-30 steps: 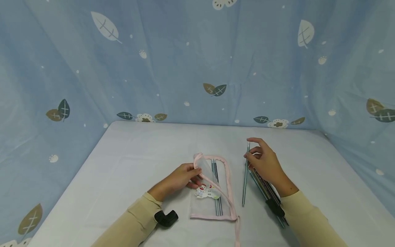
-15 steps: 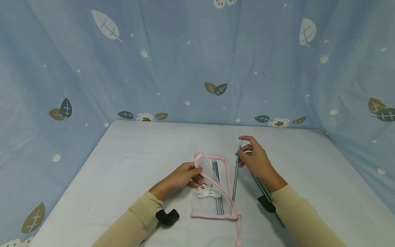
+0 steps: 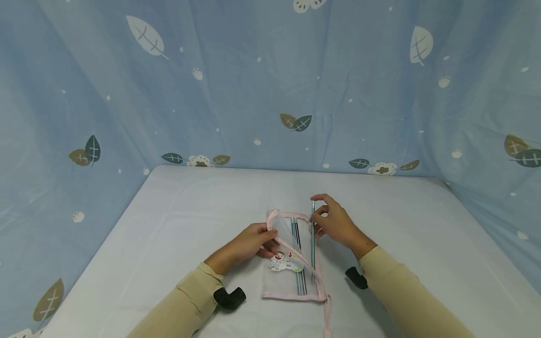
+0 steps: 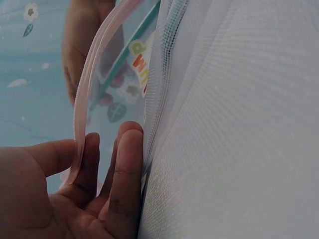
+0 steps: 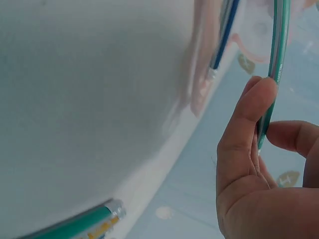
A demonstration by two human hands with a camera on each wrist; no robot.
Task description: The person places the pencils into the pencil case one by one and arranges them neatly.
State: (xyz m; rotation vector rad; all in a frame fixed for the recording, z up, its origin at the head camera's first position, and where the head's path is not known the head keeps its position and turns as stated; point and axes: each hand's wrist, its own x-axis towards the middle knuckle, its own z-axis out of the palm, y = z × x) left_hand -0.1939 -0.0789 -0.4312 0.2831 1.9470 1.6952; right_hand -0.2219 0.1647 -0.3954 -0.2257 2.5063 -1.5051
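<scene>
A see-through mesh pouch (image 3: 279,284) with pink trim and a cartoon label lies mid-table. My left hand (image 3: 256,240) pinches its pink edge (image 4: 81,119) between thumb and forefinger, lifting the top layer. Inside lie a few slim pencils (image 3: 294,227), one with a dark blue end (image 5: 224,40). With my right hand (image 3: 336,222) I pinch a green striped pencil (image 5: 280,40) near its top end. This pencil points down across the pouch's right side, its lower part overlapping the opening. In the left wrist view the green pencil (image 4: 130,46) shows through the clear layer.
Another green pencil end (image 5: 99,219) lies on the white table (image 3: 203,197) in the right wrist view; my right arm covers that spot in the head view. A pink strap (image 3: 327,319) trails toward me. A blue leaf-patterned curtain (image 3: 236,84) encloses the table.
My right hand has carried the green pencil left from beside the pencil bundle to over the pouch. The bundle is now hidden behind the right arm. My left hand keeps its hold.
</scene>
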